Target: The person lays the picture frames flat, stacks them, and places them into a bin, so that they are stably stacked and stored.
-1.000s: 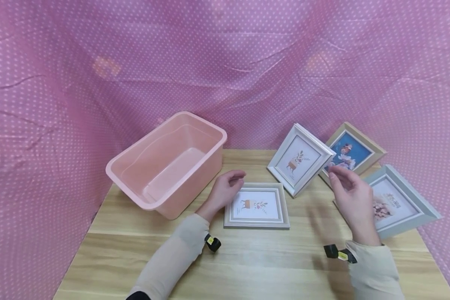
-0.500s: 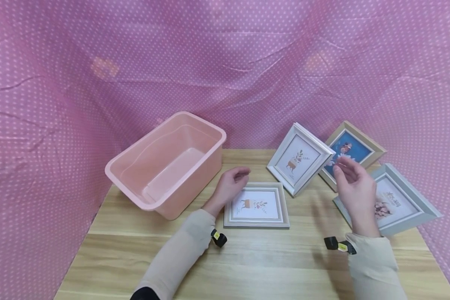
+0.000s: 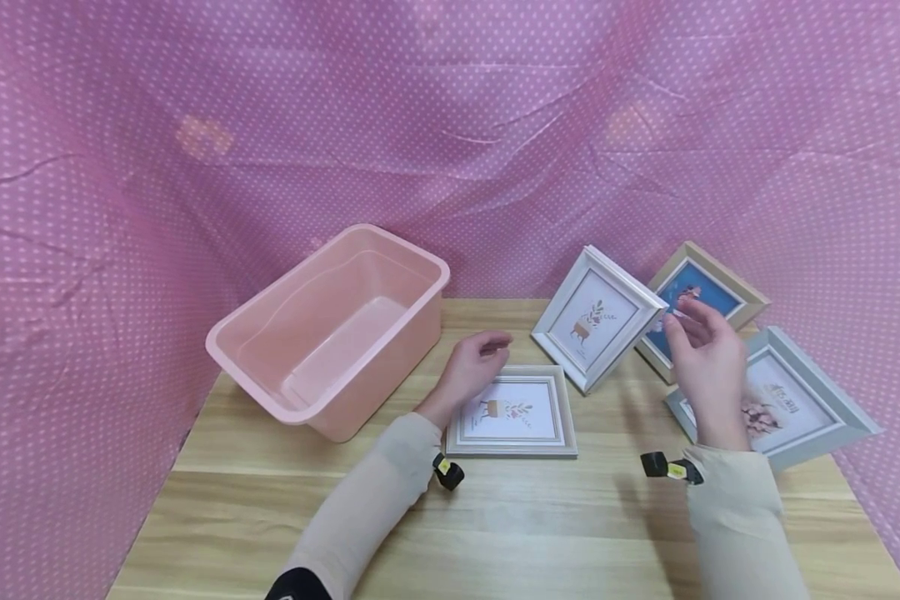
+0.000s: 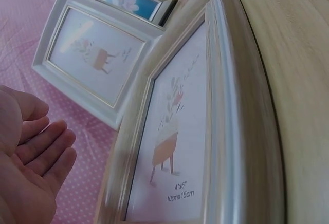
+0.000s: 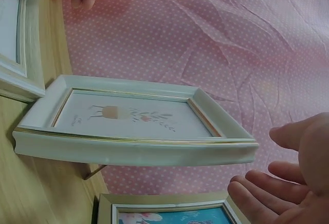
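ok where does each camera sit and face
Head: on the head, facing forward and down over the wooden table; left hand, right hand, sleeves show.
Left wrist: worn there, facing the flat picture frame; both hands partly show.
Right wrist: worn there, facing the standing white picture frame; both hands partly show.
Wrist views share the white picture frame.

Silver-beige frame [image 3: 512,412], lying face up on the table [image 3: 532,533] midway between its side edges, its far left corner just beside the left hand [image 3: 474,371]; white frame [image 3: 598,321], propped upright on a rear leg, leaning back near the table's far edge, close to the right hand [image 3: 708,367]; tan frame [image 3: 712,292], blue print, tilted, toward the far right corner; grey-blue frame [image 3: 795,404], tilted, at the right edge
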`<state>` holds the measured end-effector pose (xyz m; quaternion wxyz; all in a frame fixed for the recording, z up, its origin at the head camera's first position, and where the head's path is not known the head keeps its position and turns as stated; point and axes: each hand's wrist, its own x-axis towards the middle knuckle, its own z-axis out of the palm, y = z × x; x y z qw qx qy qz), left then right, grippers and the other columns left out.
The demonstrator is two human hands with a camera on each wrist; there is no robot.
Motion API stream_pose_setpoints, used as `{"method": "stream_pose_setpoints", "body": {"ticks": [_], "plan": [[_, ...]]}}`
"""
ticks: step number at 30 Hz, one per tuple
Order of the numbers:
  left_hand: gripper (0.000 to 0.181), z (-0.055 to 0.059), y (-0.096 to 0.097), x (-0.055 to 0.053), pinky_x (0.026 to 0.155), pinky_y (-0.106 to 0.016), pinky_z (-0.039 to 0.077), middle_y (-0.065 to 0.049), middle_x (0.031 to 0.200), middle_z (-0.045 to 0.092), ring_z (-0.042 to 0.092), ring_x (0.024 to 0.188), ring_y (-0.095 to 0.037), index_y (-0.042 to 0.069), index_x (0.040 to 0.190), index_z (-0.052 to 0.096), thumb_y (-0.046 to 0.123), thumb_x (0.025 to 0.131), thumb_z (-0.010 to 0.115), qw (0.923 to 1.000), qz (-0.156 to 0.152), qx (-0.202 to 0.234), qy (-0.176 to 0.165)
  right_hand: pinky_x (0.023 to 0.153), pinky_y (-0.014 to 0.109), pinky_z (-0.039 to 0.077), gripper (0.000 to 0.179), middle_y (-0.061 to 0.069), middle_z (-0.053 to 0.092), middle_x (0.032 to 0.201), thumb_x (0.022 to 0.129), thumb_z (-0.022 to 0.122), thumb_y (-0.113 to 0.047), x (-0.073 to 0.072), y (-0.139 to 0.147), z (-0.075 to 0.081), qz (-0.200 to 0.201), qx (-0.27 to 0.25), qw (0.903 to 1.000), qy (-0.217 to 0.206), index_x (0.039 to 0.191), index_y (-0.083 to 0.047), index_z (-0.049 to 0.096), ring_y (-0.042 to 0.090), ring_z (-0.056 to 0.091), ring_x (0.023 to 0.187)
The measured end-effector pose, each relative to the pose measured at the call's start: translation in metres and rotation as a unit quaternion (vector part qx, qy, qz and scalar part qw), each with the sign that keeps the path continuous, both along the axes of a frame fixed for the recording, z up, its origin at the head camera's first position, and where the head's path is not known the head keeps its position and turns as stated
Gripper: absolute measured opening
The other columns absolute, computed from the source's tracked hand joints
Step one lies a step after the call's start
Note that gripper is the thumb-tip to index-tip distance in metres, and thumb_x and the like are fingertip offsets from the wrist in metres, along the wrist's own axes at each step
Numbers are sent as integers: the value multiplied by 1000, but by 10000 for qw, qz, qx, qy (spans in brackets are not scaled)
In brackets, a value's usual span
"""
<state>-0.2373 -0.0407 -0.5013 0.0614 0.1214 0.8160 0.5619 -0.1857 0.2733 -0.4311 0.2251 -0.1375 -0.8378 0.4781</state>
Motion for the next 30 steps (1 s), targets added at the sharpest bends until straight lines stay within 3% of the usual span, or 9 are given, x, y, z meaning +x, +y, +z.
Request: {"method": "stream_pose_setpoints", "body": {"ticks": [3,9,11,13,16,18,22,28,30], "plan": [[35,-1,2,-3,119,-45,53,-16,141,72,67,134,-33,3,139,69,11,105,64,10000,34,-52,-31,89,3,53,47,15,73,142,106,69,-32,-5,-1,-2,42,113,9999,-72,145,-5,66,6,71,113],[34,-6,6,-9,117,-44,55,-15,138,74,68,132,-31,3,137,70,11,105,65,9998,77,-109,-123,85,7,55,55,17,70,145,106,68,-40,-13,0,-9,59,85,9994,-336,149,-6,63,37,72,125],[34,-6,8,-12,116,-44,56,-15,137,74,69,130,-31,3,137,70,12,105,65,9998,49,-97,-153,84,6,55,56,16,70,145,106,68,-40,-15,0,-11,35,86,9994,-331,149,-5,63,31,74,121],[34,-6,9,-13,116,-44,56,-15,137,74,69,130,-32,3,138,70,12,105,64,9997,36,-61,-217,82,4,53,55,18,71,142,105,70,-40,-18,0,-12,21,45,9996,-274,147,-4,64,14,75,108],[34,-7,11,-16,115,-44,57,-15,136,74,70,129,-32,4,137,70,12,105,64,9994,64,-10,-338,77,0,48,53,22,75,134,104,72,-37,-22,-2,-12,-3,-35,9999,-127,142,-1,67,-12,63,88],[33,-8,12,-17,114,-43,57,-15,136,74,70,129,-32,4,137,71,12,105,64,9991,91,-1,-414,75,-1,47,50,26,76,129,103,73,-34,-24,-3,-13,-5,-124,9999,-5,138,1,69,-21,56,81],[32,-11,13,-19,115,-42,56,-13,137,75,70,129,-31,6,137,71,14,106,64,9988,112,-58,-463,74,-1,48,45,29,77,123,102,74,-31,-28,-6,-14,-112,-221,9996,147,133,3,72,-22,56,77],[31,-13,13,-22,115,-43,56,-13,135,75,70,128,-30,7,135,72,14,106,64,9990,105,-153,-409,71,1,51,41,7,77,106,101,76,-30,-31,-9,-14,-346,-459,9983,62,128,1,75,-17,59,76],[31,-14,14,-23,114,-42,57,-14,134,75,70,127,-30,6,135,72,14,106,64,9991,91,-166,-383,70,1,51,40,8,77,106,102,75,-28,-31,-10,-14,-378,-485,9981,53,128,2,75,-17,59,77]]}}
